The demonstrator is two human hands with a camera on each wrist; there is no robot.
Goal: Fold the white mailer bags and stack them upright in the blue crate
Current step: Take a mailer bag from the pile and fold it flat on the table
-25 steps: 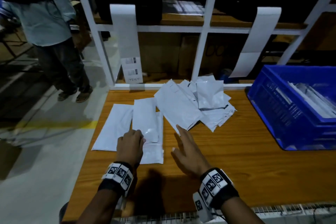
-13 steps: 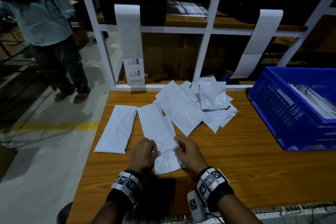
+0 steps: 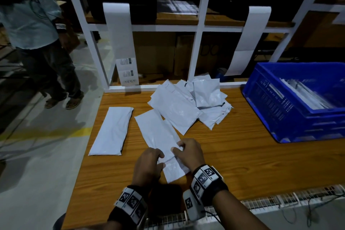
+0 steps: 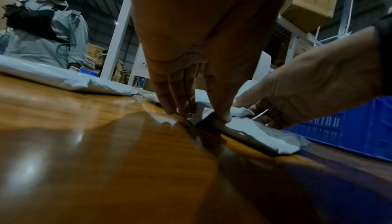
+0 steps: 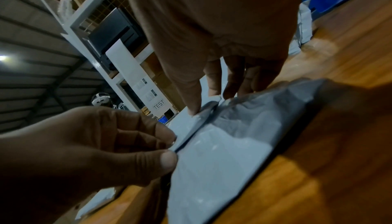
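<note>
A paper strip (image 3: 128, 73) at upper left of the frame read "TEST". The left hand (image 3: 148, 164) and right hand (image 3: 188, 152) both pinched the mailer bag (image 3: 160, 136) lying at lower centre on the table (image 3: 242, 164); the blue crate (image 3: 291, 110) stood at right.

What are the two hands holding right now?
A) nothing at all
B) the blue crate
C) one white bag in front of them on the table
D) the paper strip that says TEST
C: the left hand and right hand both pinch the near end of a white bag lying on the wooden table, away from the blue crate.
</note>
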